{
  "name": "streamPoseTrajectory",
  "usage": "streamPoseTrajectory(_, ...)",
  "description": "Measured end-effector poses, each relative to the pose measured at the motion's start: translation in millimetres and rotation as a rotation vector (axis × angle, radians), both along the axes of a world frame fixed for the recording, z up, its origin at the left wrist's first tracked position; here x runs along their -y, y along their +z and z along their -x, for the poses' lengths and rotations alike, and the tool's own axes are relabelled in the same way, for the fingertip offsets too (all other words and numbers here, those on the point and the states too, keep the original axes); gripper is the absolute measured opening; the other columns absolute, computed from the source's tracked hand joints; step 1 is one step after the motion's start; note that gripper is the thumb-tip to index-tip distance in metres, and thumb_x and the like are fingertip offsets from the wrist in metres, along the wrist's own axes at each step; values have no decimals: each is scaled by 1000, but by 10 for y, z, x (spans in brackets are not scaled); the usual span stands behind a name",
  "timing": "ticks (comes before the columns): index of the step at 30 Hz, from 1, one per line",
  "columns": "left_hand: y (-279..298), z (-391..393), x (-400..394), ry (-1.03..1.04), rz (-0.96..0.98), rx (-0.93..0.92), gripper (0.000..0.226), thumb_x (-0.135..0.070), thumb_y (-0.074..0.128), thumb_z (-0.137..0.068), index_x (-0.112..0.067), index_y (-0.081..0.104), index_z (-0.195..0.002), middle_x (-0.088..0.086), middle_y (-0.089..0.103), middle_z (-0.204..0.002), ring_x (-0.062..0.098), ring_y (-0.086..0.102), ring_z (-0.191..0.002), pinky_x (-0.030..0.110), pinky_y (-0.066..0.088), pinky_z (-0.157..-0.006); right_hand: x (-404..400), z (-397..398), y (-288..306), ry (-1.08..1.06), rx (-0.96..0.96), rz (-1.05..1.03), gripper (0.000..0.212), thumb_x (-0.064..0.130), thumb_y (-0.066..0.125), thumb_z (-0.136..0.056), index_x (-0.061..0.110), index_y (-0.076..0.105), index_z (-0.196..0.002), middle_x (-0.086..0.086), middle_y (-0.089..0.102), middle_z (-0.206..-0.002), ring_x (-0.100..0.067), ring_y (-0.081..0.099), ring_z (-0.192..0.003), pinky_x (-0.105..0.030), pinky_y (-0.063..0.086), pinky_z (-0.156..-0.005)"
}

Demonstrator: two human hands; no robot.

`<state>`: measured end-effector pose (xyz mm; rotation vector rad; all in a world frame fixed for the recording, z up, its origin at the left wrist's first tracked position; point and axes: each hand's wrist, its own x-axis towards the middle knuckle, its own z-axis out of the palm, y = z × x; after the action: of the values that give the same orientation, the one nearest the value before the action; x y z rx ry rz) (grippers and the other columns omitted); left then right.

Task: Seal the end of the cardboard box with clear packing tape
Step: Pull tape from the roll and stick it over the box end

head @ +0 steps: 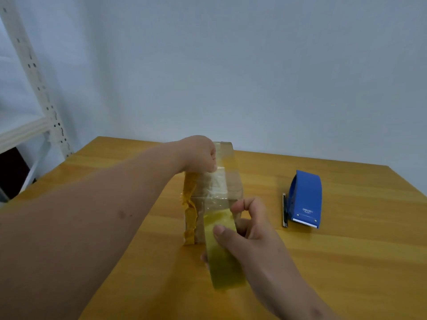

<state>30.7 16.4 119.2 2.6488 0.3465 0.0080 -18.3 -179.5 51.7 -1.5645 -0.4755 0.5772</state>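
Box: a small brown cardboard box (233, 183) stood near the middle of the wooden table (346, 262), toward its far edge, its upper face and near end glossy with clear film; crumpled, yellowish old tape clung to its left corner.
Tape: a wide strip of clear packing tape (223, 257), yellow-tinted against the wood, ran from the top of the box down its near end and out toward the table's near edge.
Left hand: the left hand (198, 154), arm stretched across the table, was curled in a loose fist at the far top of the box, apparently pinning the tape there; blur hid the fingertips.
Right hand: the right hand (248, 225) pinched the strip's free length, thumb on top, fingers bent beside the box's near right corner.
Dispenser: a blue plastic tape cutter (305, 199) with a toothed metal blade lay near the right edge, well apart from the box.
Writing: white lettering on the dispenser read "deli".
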Motion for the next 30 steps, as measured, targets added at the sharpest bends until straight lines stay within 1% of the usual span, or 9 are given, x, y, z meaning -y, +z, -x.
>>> streamPoseTrajectory(5,-48,13,8,-15,-56,19,8,-10,58,-81,-10,58,-74,11,60,-83,23,54,-74,34,46,-65,-21,-22,-43,-5,19,16,28,30,68,-83,46,45,-83,-7,75,-93,-38,72,-86,-65,54,-81)
streamPoseTrajectory(7,-85,25,9,-18,-74,34,9,-11,59,-81,-5,63,-75,10,67,-86,25,62,-80,35,51,-69,-25,-16,-57,-11,10,19,30,27,68,-86,45,45,-83,-7,74,-93,-37,73,-83,-64,55,-80)
streamPoseTrajectory(9,-134,29,5,-11,-64,50,7,-12,63,-81,-9,64,-75,6,70,-89,22,63,-86,32,52,-68,-26,-8,-72,-15,23,22,28,30,68,-82,46,45,-84,-5,75,-92,-37,73,-83,-64,55,-79)
streamPoseTrajectory(12,-219,30,-25,2,-38,121,7,-13,68,-79,-13,61,-79,-4,59,-78,16,55,-78,23,39,-58,-28,-7,-82,-16,27,19,29,28,68,-83,45,44,-84,-4,75,-91,-37,73,-82,-64,55,-79)
streamPoseTrajectory(18,-372,22,-49,19,2,264,19,-1,55,-81,-19,61,-77,-10,54,-77,16,53,-82,19,38,-60,-62,8,-110,-37,39,24,27,35,67,-75,47,45,-84,-10,72,-91,-44,69,-88,-67,53,-79)
streamPoseTrajectory(20,-381,53,-17,-16,-114,297,25,1,52,-82,-20,66,-79,-5,56,-89,17,52,-94,24,39,-70,-74,7,-133,-41,24,19,28,29,68,-80,46,46,-83,-11,72,-90,-44,70,-86,-68,53,-79)
streamPoseTrajectory(23,-370,168,47,-160,-358,309,35,1,48,-86,-20,72,-100,-6,58,-113,15,46,-112,26,38,-86,-99,20,-164,-47,7,30,28,32,69,-77,48,46,-83,-18,70,-96,-47,69,-88,-69,52,-80)
streamPoseTrajectory(27,-381,359,64,-256,-305,213,35,-18,41,-96,-22,67,-118,-8,57,-125,14,47,-118,32,41,-98,-115,28,-197,-59,26,55,31,43,67,-65,51,45,-86,-18,69,-100,-48,67,-92,-67,53,-80)
streamPoseTrajectory(30,-424,436,25,-303,-349,74,43,-29,30,-99,-27,50,-137,-10,43,-144,16,30,-136,34,24,-114,-100,29,-202,-53,52,66,32,45,66,-66,52,44,-87,-17,68,-103,-45,67,-93,-64,55,-79)
